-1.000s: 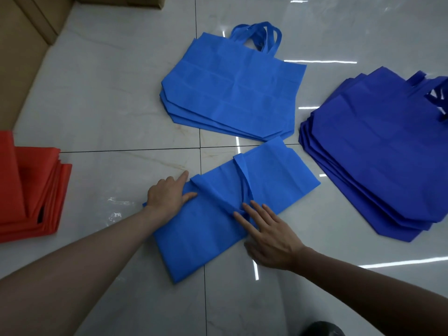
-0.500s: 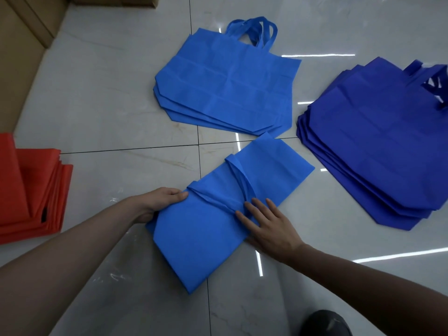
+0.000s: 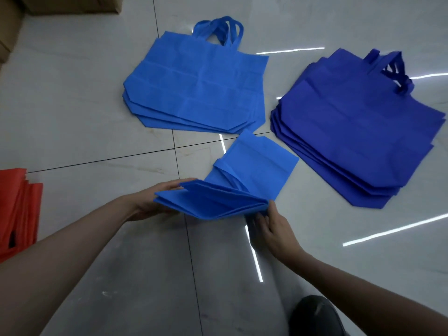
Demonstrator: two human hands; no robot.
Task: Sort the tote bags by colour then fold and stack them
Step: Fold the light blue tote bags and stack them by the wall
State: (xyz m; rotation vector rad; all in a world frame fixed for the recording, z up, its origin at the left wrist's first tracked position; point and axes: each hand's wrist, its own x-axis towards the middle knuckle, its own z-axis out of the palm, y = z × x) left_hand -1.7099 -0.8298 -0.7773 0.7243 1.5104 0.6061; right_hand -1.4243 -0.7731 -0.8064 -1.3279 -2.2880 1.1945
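The left end of a half-folded light-blue tote bag [image 3: 213, 202] is grasped by the left hand [image 3: 155, 202], whose fingers [image 3: 179, 184] are laid over the far side of the raised layers while the palm is kept below them. The right corner of the same raised part is met by the right hand [image 3: 274, 226]; its fingers are held nearly straight, with some tucked under the fold, and whether the corner is pinched or only supported cannot be told. The near half of the bag is held up off the floor [image 3: 97, 117] between the two hands, its layers fanned slightly apart, while the far half is left lying flat on the pale glossy tiles, angled toward the far right. Just beyond that far half, a stack of light-blue bags [image 3: 198, 88] is spread flat in the far centre, with its handles pointed away. To the right, near the folded bag's far corner but apart from it, a stack of dark-blue bags [image 3: 351, 132] is laid flat, its handles at the far right. At the left edge, well apart from the hands, a stack of red bags [image 3: 17, 209] is partly seen. Cardboard boxes [image 3: 60, 3] are seen in the far left corner, and a dark rounded object [image 3: 315, 314] at the near edge.
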